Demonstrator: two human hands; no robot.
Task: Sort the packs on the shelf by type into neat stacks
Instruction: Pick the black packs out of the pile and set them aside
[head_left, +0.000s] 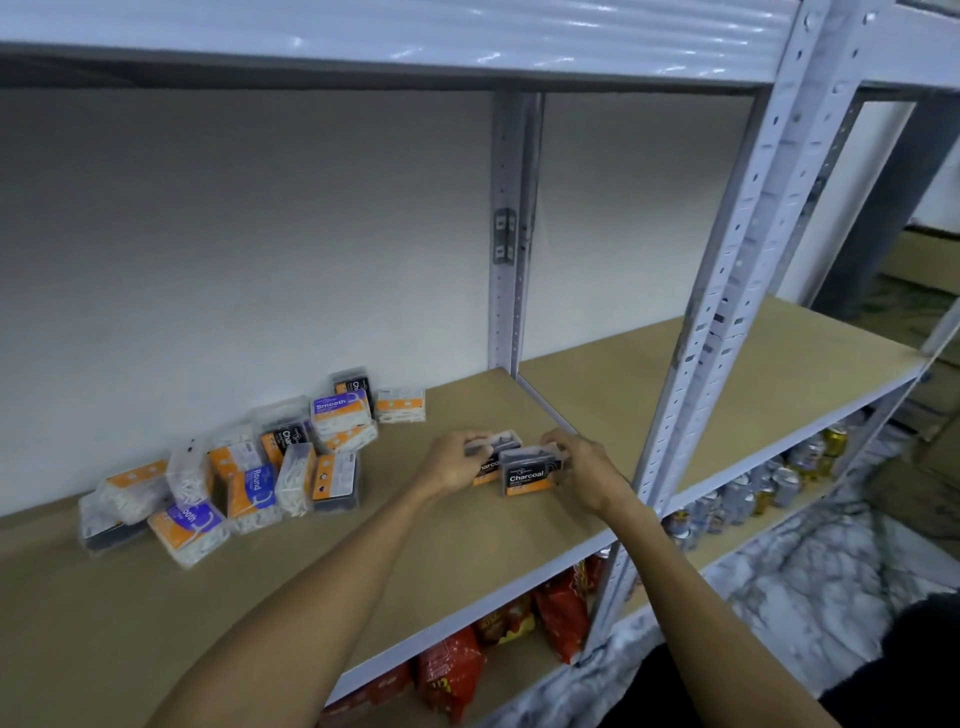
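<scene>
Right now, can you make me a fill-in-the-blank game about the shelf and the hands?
1. Both hands, the left hand and the right hand, hold packs labelled ____.
2. The messy pile of packs lies to the ____ of the hands.
3. On the shelf below sit red snack bags and drink ____.

Missing words: Charcoal; left; cans

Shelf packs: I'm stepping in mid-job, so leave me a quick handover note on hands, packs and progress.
Left hand holds one Charcoal pack; right hand holds a second beside it, both low over the shelf board.
Done: two Charcoal packs pulled aside to the right.
Left: the mixed pile at the back left holds Smooth, Round and more Charcoal packs, all unsorted.
</scene>
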